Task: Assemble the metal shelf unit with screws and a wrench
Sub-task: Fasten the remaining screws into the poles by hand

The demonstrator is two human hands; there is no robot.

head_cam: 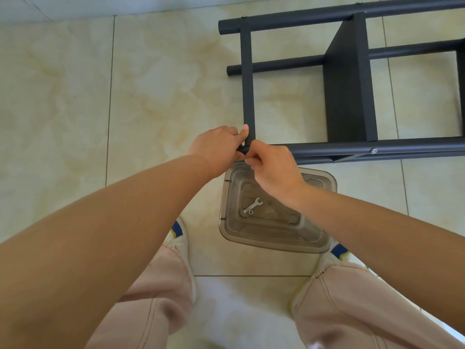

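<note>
From the head view I saw the metal shelf unit (349, 79) lying on its side on the floor (151, 84), at the far right of the scene. Its frame was matte black: round tubular posts, a flat narrow crossbar and one broad flat panel. A shiny round-headed screw (373, 151) sat in the nearest tube.

At the near left corner of that frame, where the crossbar met the nearest tube, both hands worked. The left hand (219, 147) gripped the tube's end, thumb laid up along the crossbar. The right hand (273, 167) had its fingers curled in a pinch at the same joint; I could not tell what small part, if any, it held.

Just near of the hands stood a clear plastic tub (226, 222), squarish with rounded corners and stepped walls. Inside lay a small flat silvery wrench (253, 205) with a little nut (250, 212) touching its lower end.

The floor was glossy cream tile with marbled veining and thin dark grout lines. I could read no writing anywhere.
</note>
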